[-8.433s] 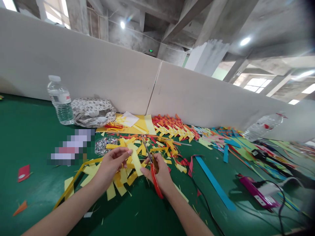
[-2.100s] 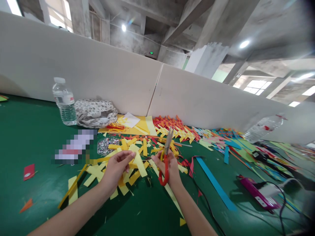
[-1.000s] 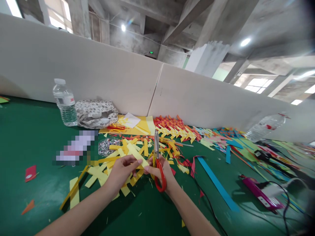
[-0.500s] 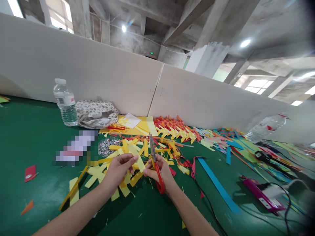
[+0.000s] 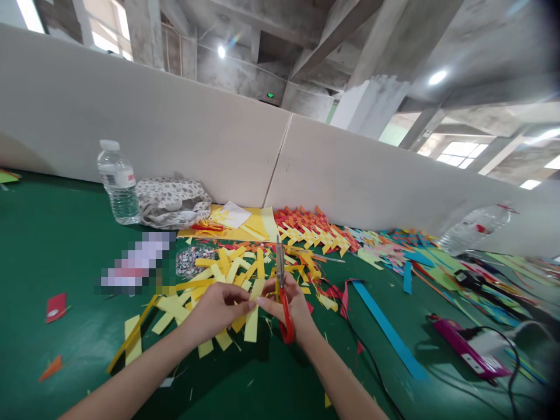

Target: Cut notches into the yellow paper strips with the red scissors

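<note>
A pale yellow paper strip (image 5: 252, 319) is pinched between the fingertips of my left hand (image 5: 222, 306), its lower end hanging over the green table. My right hand (image 5: 294, 306) holds red-handled scissors (image 5: 286, 312), blades pointing up and away, while its thumb and fingertips also touch the strip beside my left fingers. Around and behind both hands lies a heap of yellow paper strips (image 5: 177, 306). Just behind the heap is a clear bag of small googly eyes (image 5: 192, 261).
Water bottles stand at left (image 5: 118, 185) and lean at right (image 5: 476, 228). A patterned cloth bag (image 5: 172, 204), woven paper pieces (image 5: 306, 227), a blue strip (image 5: 387, 329), black cable and purple power strip (image 5: 468, 347) lie about the green table (image 5: 227, 388).
The yellow strip has swung from a slant to nearly upright. My left hand has moved right, so the fingertips of both hands now meet; the scissors have shifted slightly right and point straighter up.
</note>
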`<state>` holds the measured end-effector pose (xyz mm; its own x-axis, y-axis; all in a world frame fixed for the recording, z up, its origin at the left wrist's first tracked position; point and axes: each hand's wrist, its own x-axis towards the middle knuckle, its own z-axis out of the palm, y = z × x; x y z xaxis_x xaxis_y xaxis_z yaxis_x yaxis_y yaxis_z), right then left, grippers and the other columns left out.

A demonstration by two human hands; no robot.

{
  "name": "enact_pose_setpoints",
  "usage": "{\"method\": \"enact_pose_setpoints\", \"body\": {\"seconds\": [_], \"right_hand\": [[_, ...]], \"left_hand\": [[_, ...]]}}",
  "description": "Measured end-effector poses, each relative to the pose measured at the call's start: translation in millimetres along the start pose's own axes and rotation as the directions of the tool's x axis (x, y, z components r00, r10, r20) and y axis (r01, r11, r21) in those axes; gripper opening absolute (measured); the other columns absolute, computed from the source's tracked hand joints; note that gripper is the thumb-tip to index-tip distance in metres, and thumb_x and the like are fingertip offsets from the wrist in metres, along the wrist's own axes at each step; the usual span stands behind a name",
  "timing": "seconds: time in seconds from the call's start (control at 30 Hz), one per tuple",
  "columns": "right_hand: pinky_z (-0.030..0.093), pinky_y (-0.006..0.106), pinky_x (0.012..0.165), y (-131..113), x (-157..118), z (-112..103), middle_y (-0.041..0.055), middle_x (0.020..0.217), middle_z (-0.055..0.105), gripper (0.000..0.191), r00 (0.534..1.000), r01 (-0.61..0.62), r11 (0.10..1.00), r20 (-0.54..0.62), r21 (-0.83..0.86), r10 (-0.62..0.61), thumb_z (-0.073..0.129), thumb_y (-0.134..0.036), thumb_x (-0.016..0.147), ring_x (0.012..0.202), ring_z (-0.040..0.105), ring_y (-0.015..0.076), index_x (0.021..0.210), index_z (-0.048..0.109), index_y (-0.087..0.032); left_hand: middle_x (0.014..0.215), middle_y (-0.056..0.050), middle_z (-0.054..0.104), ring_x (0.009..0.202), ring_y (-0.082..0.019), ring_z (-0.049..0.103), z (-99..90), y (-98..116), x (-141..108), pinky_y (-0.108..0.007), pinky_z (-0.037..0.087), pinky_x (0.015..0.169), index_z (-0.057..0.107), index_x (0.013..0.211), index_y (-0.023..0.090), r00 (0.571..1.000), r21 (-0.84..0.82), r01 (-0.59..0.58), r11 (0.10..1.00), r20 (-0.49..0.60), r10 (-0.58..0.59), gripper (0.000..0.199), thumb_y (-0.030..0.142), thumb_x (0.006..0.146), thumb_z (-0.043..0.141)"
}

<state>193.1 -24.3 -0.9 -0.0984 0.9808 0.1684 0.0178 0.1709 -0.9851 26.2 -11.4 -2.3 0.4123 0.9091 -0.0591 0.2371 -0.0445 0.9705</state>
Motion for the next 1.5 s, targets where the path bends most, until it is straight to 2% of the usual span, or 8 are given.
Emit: {"method": "enact_pose_setpoints", "body": {"seconds": [0.2,0.33,0.47,0.7,0.9,1.1,1.27,1.5], "right_hand": [[0.040,0.022,0.050,-1.9,-3.1,1.5,-0.0054,0.064,0.051,0.035,0.997,0.008,0.999,-0.073,-0.046,-0.011,0.074,-0.024,0.053,0.054,0.049,0.0090,0.072,0.044,-0.021],[0.044,0.025,0.059,-1.8,-1.4,-1.3,-0.0035,0.069,0.055,0.033,0.978,0.027,0.999,-0.205,-0.037,-0.034,0.073,-0.023,0.053,0.061,0.053,0.0113,0.071,0.045,-0.021],[0.048,0.029,0.062,0.9,1.1,-3.9,-0.0036,0.068,0.054,0.036,0.974,0.029,0.996,-0.226,0.081,-0.010,0.075,-0.024,0.052,0.062,0.054,0.0125,0.072,0.046,-0.021],[0.052,0.028,0.055,0.4,2.2,-2.7,-0.0050,0.064,0.053,0.037,0.958,0.025,0.985,-0.285,0.169,0.025,0.077,-0.020,0.049,0.058,0.053,0.0108,0.071,0.047,-0.020],[0.052,0.028,0.056,0.0,5.2,-5.2,-0.0061,0.062,0.052,0.034,0.929,0.040,0.976,-0.368,0.216,0.044,0.075,-0.025,0.052,0.054,0.053,0.0088,0.070,0.047,-0.019],[0.052,0.029,0.055,-4.9,3.9,-3.5,-0.0061,0.058,0.054,0.038,0.955,-0.031,0.978,-0.283,0.205,0.090,0.077,-0.024,0.049,0.051,0.055,0.0106,0.071,0.046,-0.019],[0.052,0.028,0.051,-2.7,1.3,0.4,-0.0072,0.054,0.055,0.040,0.984,-0.080,0.985,-0.148,0.156,0.103,0.078,-0.023,0.046,0.045,0.055,0.0107,0.068,0.045,-0.020],[0.052,0.028,0.049,2.8,-0.3,0.0,-0.0070,0.052,0.056,0.039,0.996,-0.041,0.994,-0.079,0.105,0.049,0.077,-0.024,0.048,0.044,0.056,0.0112,0.071,0.045,-0.020]], "left_hand": [[0.051,0.003,0.051,0.048,-0.011,0.044,4.4,2.7,-5.3,-0.021,0.032,0.047,0.061,0.057,0.018,0.991,0.076,-0.094,0.993,0.100,0.087,0.020,0.035,0.065,0.055],[0.057,0.000,0.059,0.054,-0.014,0.051,-1.7,10.5,-4.8,-0.023,0.036,0.050,0.062,0.061,0.020,0.994,0.100,-0.102,0.990,-0.021,0.104,0.021,0.038,0.066,0.054],[0.061,-0.002,0.064,0.054,-0.015,0.052,-13.0,15.3,-1.3,-0.023,0.036,0.049,0.064,0.061,0.020,0.972,0.132,-0.126,0.983,-0.180,0.148,0.020,0.038,0.065,0.057],[0.062,-0.001,0.064,0.048,-0.012,0.046,-25.3,12.7,2.2,-0.022,0.033,0.045,0.065,0.063,0.021,0.966,0.192,-0.129,0.973,-0.196,0.167,0.020,0.040,0.062,0.061],[0.066,-0.003,0.063,0.056,-0.013,0.053,-30.5,5.8,7.5,-0.022,0.038,0.049,0.065,0.069,0.018,0.972,-0.123,-0.049,0.991,-0.234,0.019,0.021,0.036,0.058,0.067],[0.073,-0.005,0.063,0.067,-0.015,0.057,-33.8,6.1,9.0,-0.020,0.043,0.050,0.066,0.077,0.017,0.944,-0.388,-0.054,0.920,-0.321,-0.080,0.026,0.033,0.057,0.069],[0.072,-0.005,0.063,0.067,-0.016,0.058,-32.4,3.7,11.4,-0.022,0.047,0.053,0.067,0.076,0.017,0.903,-0.417,-0.105,0.903,-0.420,-0.089,0.031,0.038,0.053,0.071],[0.073,-0.002,0.062,0.066,-0.012,0.056,-34.1,3.2,12.7,-0.021,0.047,0.056,0.065,0.074,0.017,0.922,-0.435,-0.104,0.895,-0.379,-0.077,0.029,0.038,0.055,0.070]]}}
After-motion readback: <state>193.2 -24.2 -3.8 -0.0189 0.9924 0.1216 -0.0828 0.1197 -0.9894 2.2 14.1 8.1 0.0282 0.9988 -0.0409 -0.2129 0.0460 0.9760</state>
